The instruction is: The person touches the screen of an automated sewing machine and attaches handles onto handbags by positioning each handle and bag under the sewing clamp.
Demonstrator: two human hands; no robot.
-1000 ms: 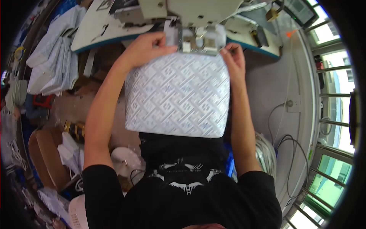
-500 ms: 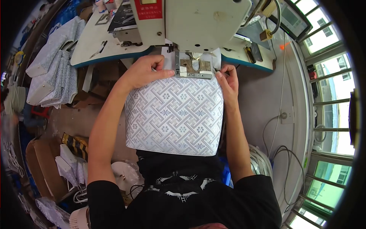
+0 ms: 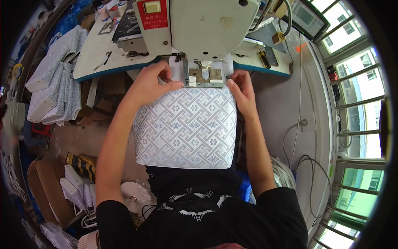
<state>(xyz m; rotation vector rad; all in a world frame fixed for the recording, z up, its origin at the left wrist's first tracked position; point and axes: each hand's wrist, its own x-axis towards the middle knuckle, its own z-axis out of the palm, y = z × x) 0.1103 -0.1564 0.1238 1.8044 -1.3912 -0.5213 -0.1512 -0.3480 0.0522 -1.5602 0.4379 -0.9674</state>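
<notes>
A grey-and-white patterned bag piece (image 3: 186, 128) hangs from under the metal clamp (image 3: 203, 77) of a sewing machine (image 3: 207, 29) down to my lap. At its upper left corner my left hand (image 3: 155, 83) is closed on the edge, with the thumb lying along the top next to the clamp. My right hand (image 3: 243, 91) pinches the upper right corner, thumb on top, close to the clamp's right end. The fingers under the material are hidden. White material shows beneath and behind the clamp.
Several patterned bag pieces (image 3: 54, 83) are piled at the left. Small snips (image 3: 103, 60) lie on the machine table (image 3: 89, 66). A brown carton (image 3: 45, 186) stands at lower left, a screen (image 3: 306, 20) at upper right. Cables (image 3: 313, 182) hang along the right wall.
The view has shifted a little, so the machine sits slightly further left. Both hands keep their grip on the bag piece beside the clamp.
</notes>
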